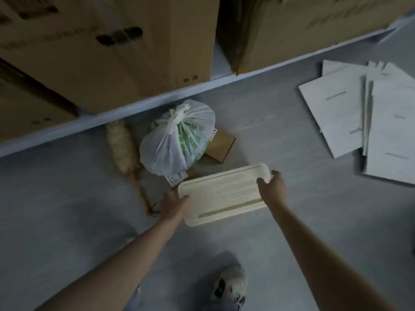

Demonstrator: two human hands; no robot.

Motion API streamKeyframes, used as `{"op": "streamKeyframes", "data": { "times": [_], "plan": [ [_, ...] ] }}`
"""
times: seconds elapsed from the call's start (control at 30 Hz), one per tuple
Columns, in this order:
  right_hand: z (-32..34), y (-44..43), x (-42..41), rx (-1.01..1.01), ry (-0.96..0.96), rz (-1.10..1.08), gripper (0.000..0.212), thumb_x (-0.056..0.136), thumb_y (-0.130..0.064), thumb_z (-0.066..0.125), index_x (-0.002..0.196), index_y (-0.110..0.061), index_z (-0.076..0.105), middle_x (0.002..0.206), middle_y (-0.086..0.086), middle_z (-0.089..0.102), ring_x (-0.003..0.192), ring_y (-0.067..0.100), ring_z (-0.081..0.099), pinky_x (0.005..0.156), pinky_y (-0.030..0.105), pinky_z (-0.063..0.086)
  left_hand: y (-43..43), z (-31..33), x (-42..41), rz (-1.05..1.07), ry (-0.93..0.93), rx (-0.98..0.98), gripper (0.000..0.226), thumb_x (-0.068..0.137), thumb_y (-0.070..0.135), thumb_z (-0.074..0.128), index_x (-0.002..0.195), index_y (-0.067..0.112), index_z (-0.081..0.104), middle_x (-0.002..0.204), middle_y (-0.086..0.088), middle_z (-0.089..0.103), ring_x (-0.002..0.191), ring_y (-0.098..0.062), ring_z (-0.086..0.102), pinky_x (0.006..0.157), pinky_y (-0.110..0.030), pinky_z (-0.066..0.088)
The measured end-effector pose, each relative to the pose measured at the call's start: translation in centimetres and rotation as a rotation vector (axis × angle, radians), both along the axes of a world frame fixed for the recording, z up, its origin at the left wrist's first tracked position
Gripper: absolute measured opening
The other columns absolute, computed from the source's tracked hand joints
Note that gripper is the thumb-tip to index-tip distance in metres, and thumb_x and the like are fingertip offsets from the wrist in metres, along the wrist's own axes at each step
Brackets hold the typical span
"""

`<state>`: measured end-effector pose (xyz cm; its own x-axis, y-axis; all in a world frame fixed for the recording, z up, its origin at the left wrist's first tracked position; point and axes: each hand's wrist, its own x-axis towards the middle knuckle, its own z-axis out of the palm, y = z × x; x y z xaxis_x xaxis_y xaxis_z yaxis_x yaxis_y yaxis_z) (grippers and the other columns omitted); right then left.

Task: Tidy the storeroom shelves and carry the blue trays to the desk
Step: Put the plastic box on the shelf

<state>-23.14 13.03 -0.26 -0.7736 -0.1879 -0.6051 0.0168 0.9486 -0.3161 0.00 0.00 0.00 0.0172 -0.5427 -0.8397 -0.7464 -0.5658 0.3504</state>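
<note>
2 bare hands are holding 1 cream ribbed tray above the grey floor. The left hand is gripping the tray's left short end, fingers curling under the rim with the thumb lying on top. The right hand is clasping the right short end, thumb pressing on the ribbed face and fingers wrapping the far corner. The tray is sitting between the 2 hands, tilted so its right end is lying farther from the camera, and it is cream here, not blue; no blue tray is showing.

Just beyond the tray, 1 knotted white plastic bag with green print is resting on the floor, touching 1 small brown cardboard box on its right. On the bag's left, 1 fluffy duster with a wooden handle is lying along the floor, its head reaching under the shelf edge. 2 large cardboard cartons are standing on that pale blue shelf, with the corner of a third showing at the left edge. Toward the floor's right side, several flat white paper bags are lying in an overlapping pile; the exact count cannot be told. 1 pale shoe is standing on the floor near the bottom edge.
</note>
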Motion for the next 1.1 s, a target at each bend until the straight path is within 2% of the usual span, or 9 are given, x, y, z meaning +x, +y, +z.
{"op": "streamKeyframes", "data": {
  "times": [0.1,0.23,0.37,0.47,0.57,0.7,0.87,1.03,1.1],
  "plan": [
    [-4.8,-0.3,-1.0,0.026,0.08,0.086,0.084,0.087,-0.049,0.064,0.152,-0.011,0.027,0.148,0.018,0.044,0.131,0.04,0.046,0.105,0.049,0.04,-0.1,-5.0,0.0,0.083,-0.062,0.09,0.072,0.079,0.041,0.075,0.132,0.003,0.045,0.128,-0.019,0.06,0.113,-0.037,0.061,0.094,-0.049,0.053],
    [-7.5,0.4,-1.3,-0.01,0.099,0.038,0.089,0.076,-0.071,0.064,0.138,-0.011,0.044,0.128,0.015,0.058,0.116,0.037,0.057,0.096,0.047,0.049,0.4,-8.2,0.7,0.153,0.031,0.141,0.049,0.079,0.044,0.077,0.11,0.011,0.06,0.111,-0.01,0.066,0.101,-0.031,0.065,0.088,-0.05,0.057],
    [-6.3,1.6,-1.4,-0.079,0.019,-0.081,0.07,0.076,-0.058,0.074,0.121,-0.007,0.057,0.112,0.016,0.068,0.102,0.034,0.065,0.084,0.041,0.054,0.2,-6.7,1.6,0.075,0.011,0.013,0.036,0.083,0.038,0.073,0.103,0.011,0.057,0.109,-0.012,0.066,0.098,-0.032,0.065,0.088,-0.052,0.057],
    [-2.9,2.8,-0.5,-0.141,-0.009,-0.163,0.058,0.079,-0.046,0.078,0.115,-0.005,0.059,0.106,0.016,0.069,0.099,0.036,0.066,0.085,0.049,0.055,-0.2,-2.9,2.5,0.007,-0.043,-0.04,0.037,0.083,0.039,0.071,0.098,0.007,0.058,0.102,-0.014,0.068,0.093,-0.033,0.066,0.083,-0.051,0.058],
    [3.9,3.1,0.9,-0.188,-0.005,-0.192,0.054,0.079,-0.043,0.079,0.113,-0.005,0.061,0.1,0.013,0.067,0.095,0.035,0.067,0.081,0.044,0.056,-1.0,4.3,3.7,-0.039,-0.044,-0.092,0.04,0.084,0.04,0.07,0.1,0.005,0.06,0.102,-0.015,0.069,0.093,-0.034,0.067,0.081,-0.048,0.058],
    [18.3,2.1,2.8,-0.229,0.005,-0.182,0.053,0.078,-0.042,0.08,0.114,-0.006,0.062,0.105,0.014,0.07,0.093,0.032,0.067,0.074,0.036,0.052,-2.6,18.9,5.1,-0.058,-0.024,-0.169,0.037,0.085,0.042,0.07,0.092,0.006,0.062,0.1,-0.015,0.07,0.1,-0.034,0.068,0.084,-0.041,0.055],
    [39.6,-2.0,5.1,-0.325,0.025,-0.113,0.052,0.081,-0.041,0.077,0.116,-0.006,0.06,0.109,0.014,0.069,0.1,0.033,0.066,0.079,0.038,0.05,-5.5,40.5,6.6,0.046,0.016,-0.275,0.064,0.078,0.051,0.073,0.121,0.006,0.057,0.122,-0.014,0.065,0.113,-0.032,0.063,0.095,-0.042,0.051],
    [56.6,-7.2,8.7,-0.423,0.054,-0.019,0.051,0.086,-0.045,0.07,0.116,-0.006,0.059,0.11,0.016,0.069,0.102,0.036,0.064,0.075,0.037,0.046,-8.9,57.0,10.3,0.156,0.067,-0.442,0.066,0.076,0.055,0.073,0.118,0.008,0.052,0.119,-0.012,0.063,0.106,-0.034,0.063,0.081,-0.039,0.05],
    [61.8,-9.2,10.8,-0.475,0.051,0.019,0.051,0.087,-0.046,0.068,0.118,-0.007,0.058,0.11,0.016,0.069,0.101,0.036,0.065,0.073,0.036,0.045,-10.0,62.0,12.7,0.23,0.09,-0.491,0.066,0.073,0.056,0.073,0.115,0.01,0.05,0.116,-0.012,0.063,0.102,-0.035,0.063,0.082,-0.041,0.053]
  ]
}}
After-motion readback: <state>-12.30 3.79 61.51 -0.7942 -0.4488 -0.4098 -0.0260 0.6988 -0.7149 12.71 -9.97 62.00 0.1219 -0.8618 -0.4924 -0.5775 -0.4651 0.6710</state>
